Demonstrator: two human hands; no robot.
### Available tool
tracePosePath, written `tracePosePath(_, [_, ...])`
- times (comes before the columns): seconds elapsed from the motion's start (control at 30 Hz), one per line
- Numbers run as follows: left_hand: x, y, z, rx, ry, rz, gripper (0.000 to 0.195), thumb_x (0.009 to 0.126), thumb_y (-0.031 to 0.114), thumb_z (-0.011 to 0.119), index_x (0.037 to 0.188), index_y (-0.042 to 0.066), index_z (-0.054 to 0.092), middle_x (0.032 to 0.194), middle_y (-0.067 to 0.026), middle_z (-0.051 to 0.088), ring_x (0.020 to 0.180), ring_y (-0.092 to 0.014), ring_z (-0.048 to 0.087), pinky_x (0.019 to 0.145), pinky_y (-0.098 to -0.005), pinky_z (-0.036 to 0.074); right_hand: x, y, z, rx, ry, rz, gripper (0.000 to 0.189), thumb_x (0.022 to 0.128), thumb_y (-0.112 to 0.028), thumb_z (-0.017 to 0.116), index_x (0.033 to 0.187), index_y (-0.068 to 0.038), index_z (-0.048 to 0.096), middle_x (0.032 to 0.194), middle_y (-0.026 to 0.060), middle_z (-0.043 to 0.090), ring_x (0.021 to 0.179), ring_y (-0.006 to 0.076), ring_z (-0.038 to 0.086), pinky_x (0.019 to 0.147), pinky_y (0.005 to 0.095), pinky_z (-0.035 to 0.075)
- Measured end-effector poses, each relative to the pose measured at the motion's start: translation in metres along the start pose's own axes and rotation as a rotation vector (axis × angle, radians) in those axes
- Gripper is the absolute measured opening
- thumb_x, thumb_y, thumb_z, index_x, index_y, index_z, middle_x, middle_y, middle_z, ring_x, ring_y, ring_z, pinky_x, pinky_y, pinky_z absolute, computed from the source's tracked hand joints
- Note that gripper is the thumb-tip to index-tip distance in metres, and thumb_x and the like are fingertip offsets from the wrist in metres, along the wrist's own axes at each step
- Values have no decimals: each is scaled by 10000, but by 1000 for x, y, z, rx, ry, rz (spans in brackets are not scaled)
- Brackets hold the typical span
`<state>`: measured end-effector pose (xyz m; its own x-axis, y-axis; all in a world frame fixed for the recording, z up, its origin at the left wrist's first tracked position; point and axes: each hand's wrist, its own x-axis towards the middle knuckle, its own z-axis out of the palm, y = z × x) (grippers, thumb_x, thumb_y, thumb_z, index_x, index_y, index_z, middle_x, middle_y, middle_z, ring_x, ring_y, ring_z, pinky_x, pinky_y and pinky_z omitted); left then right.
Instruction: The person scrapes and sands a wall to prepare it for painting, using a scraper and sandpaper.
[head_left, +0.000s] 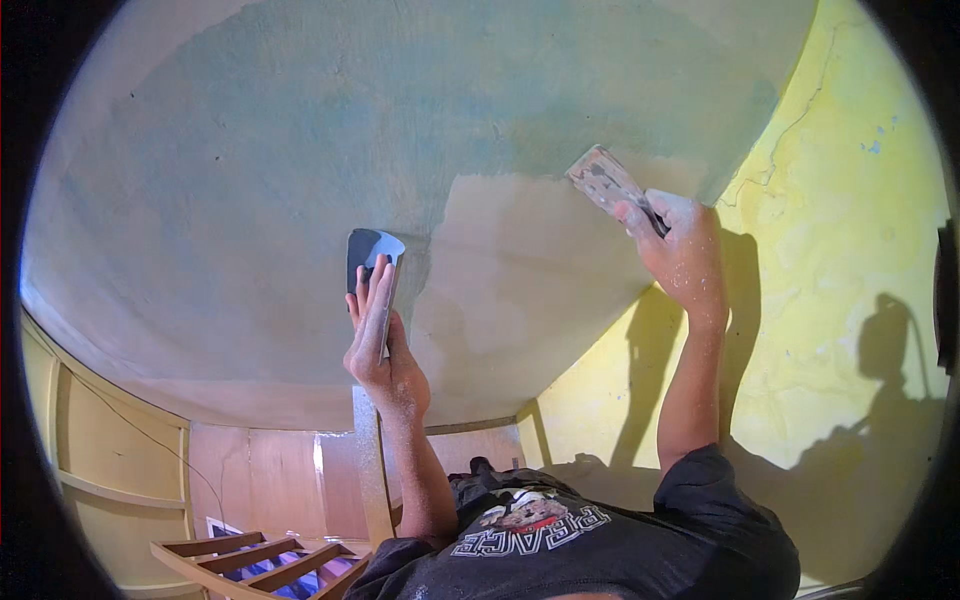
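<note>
On the right, my right hand (679, 236) grips a flat putty knife (604, 176) by its handle. The blade is smeared with pale filler, and its far end lies against or close to the ceiling. My left hand (386, 352), left of the middle, holds a flat dark plate (364, 251) with a pale, smooth-looking area on it. Part of the plate is hidden behind the fingers. Beyond both hands spreads a grey-green ceiling (337, 135). A lighter coated patch (510, 247) lies on it between the hands. White specks dot both hands and forearms.
A yellow wall (817, 262) with a long crack meets the ceiling at right and bears shadows. A wooden post (369, 457) stands beside my left forearm. At lower left are a slatted wooden frame (247, 559) and a hanging cable (161, 442) by panelled walls.
</note>
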<state>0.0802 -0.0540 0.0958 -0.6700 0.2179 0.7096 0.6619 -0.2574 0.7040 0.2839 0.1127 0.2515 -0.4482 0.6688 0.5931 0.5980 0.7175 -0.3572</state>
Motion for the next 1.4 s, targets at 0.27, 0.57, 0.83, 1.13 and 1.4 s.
tracePosePath(0.27, [-2, -3, -7, 42, 37, -15, 350, 992, -6, 544, 1332, -82, 581, 1379, -172, 620, 1295, -211, 562, 1094, -337, 386, 2, -11, -1, -68, 10, -12, 383, 914, -321, 696, 768, 17, 594, 668, 233, 533, 602, 428, 449, 553, 437, 413])
tracePosePath(0.57, [5, -9, -11, -68, 37, -2, 372, 1002, 33, 553, 1359, -67, 568, 1390, -169, 615, 1110, -115, 581, 948, -251, 434, -2, -26, -2, -97, 5, 53, 368, 910, -335, 684, 767, 1, 639, 644, 223, 555, 581, 421, 499, 556, 448, 430])
tracePosePath(0.83, [1, 3, 7, -88, -69, -18, 380, 975, -23, 535, 1351, -64, 576, 1392, -155, 618, 1111, -110, 576, 956, -254, 435, 1, -24, -1, -101, -42, 44, 343, 908, -352, 682, 811, -23, 685, 670, 193, 608, 614, 411, 569, 582, 446, 465])
tracePosePath(1.13, [-3, 9, 12, -96, -136, -5, 372, 983, 3, 549, 1349, -50, 586, 1391, -181, 611, 1279, -206, 565, 1067, -319, 396, 0, -16, 8, -49, -20, 23, 347, 903, -343, 697, 777, -22, 656, 665, 192, 603, 626, 411, 571, 580, 444, 464])
tracePosePath(1.4, [-10, 13, 16, -80, -145, -45, 368, 985, 13, 564, 1348, -35, 596, 1377, -193, 617, 1340, -273, 533, 1090, -355, 387, -15, -8, 19, 25, 106, 61, 388, 908, -319, 704, 757, 28, 619, 599, 197, 524, 520, 334, 405, 517, 415, 392])
